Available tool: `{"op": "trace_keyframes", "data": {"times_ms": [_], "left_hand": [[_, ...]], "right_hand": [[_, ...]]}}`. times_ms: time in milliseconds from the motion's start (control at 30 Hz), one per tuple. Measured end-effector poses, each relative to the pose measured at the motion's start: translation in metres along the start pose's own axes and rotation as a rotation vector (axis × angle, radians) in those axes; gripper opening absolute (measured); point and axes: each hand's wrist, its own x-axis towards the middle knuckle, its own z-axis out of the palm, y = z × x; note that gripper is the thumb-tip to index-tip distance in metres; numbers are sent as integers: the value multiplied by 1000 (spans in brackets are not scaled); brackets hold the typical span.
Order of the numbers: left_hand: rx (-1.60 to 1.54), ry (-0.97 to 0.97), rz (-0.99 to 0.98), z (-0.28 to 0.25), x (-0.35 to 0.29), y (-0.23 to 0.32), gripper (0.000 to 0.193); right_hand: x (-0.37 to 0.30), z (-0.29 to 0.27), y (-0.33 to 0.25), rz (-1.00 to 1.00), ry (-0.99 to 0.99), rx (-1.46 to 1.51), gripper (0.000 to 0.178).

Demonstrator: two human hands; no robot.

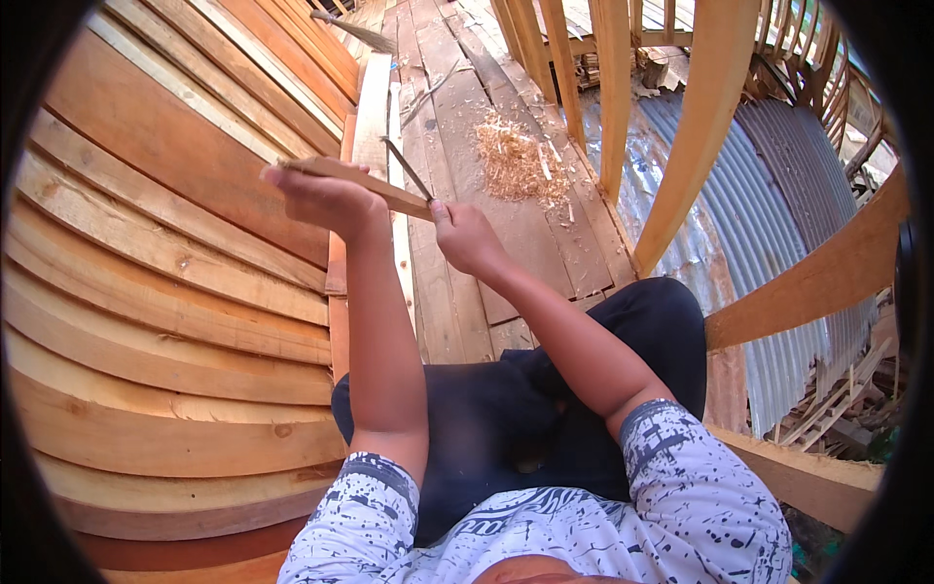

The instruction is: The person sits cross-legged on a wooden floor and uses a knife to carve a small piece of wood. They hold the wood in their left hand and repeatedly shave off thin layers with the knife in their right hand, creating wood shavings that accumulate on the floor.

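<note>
My left hand is wrapped around a short, flat strip of wood, held tilted above the plank floor. The strip's right end reaches my right hand, which is closed with the thumb near that end. From my right fist a thin, dark, narrow tool juts up and to the left, crossing close to the strip. It looks like a slim blade or rod, and its grip is hidden in my fingers. Whether its edge touches the wood I cannot tell.
Wooden siding boards form a wall on my left. A heap of wood shavings lies on the plank floor ahead. Upright wooden posts line the right edge, with corrugated metal sheets beyond. A broom lies far off.
</note>
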Motion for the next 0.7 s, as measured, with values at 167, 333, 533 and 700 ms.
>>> {"op": "trace_keyframes", "data": {"times_ms": [167, 333, 533, 700], "left_hand": [[-266, 45, -25, -3, -1, -18, 64], [-221, 29, 63, -4, -13, -46, 67], [-11, 71, 36, 9, -20, -37, 73], [-7, 93, -14, 28, -23, -31, 84]], "right_hand": [[4, -25, -10, 77, -13, 66, 49], [7, -19, 27, 134, 62, -8, 50], [-4, -41, -23, 18, -28, -125, 49], [4, -33, 26, 64, 49, -91, 48]]}}
